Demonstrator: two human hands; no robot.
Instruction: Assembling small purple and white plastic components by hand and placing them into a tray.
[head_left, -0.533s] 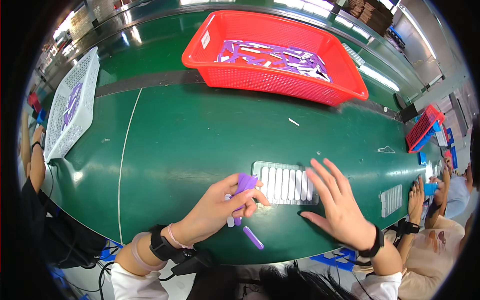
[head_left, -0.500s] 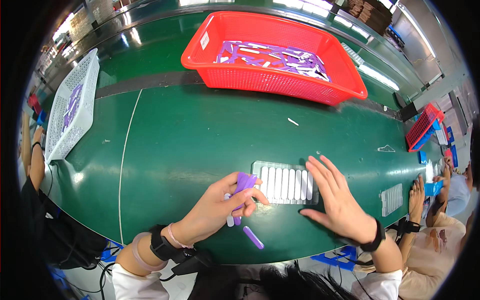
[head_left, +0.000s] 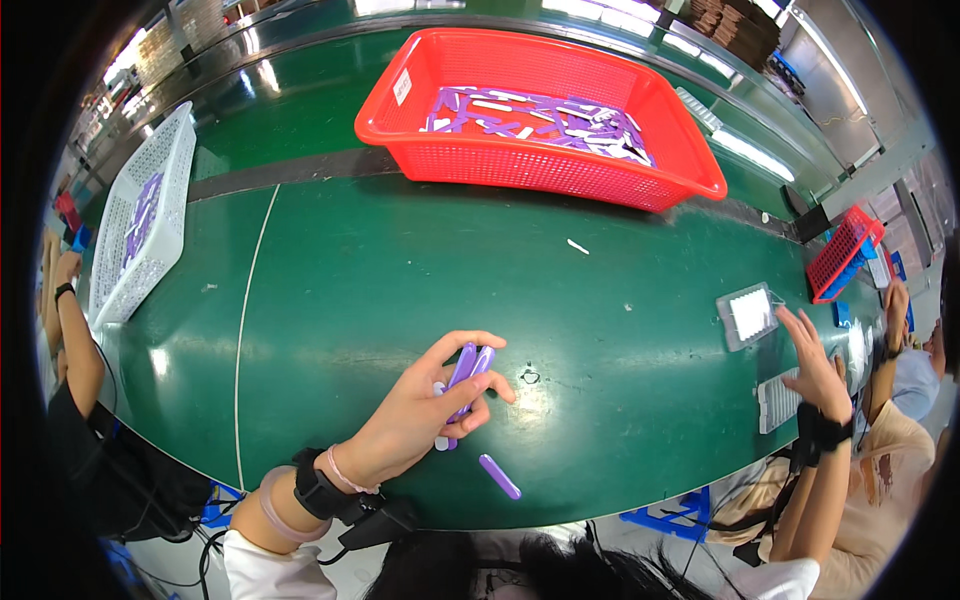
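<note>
My left hand [head_left: 425,405] is closed around a small bunch of purple strips [head_left: 462,385] with rounded ends, shaped like mini nail files. White ends of some strips [head_left: 441,443] poke out below its fingers. One loose purple strip [head_left: 500,477] lies on the table just to the near right of that hand. Far over to the right, my right hand [head_left: 817,372] is open, fingers stretched and apart, holding nothing. Beyond its fingertips sits a clear tray [head_left: 735,333] with a row of white strips in it. A second ridged clear tray [head_left: 776,403] lies beside the palm, partly covered.
A large red basket [head_left: 530,165] of purple and white strips stands at the back. At the left is a white basket [head_left: 172,215]; at the right, a smaller red basket [head_left: 840,255]. A white strip [head_left: 577,246] lies mid-table. Co-workers' arms [head_left: 80,340] show at both sides.
The tray of white strips has gone from in front of me to the far right, and my right hand has moved right with it. My left hand keeps its bunch, shifting slightly left.
</note>
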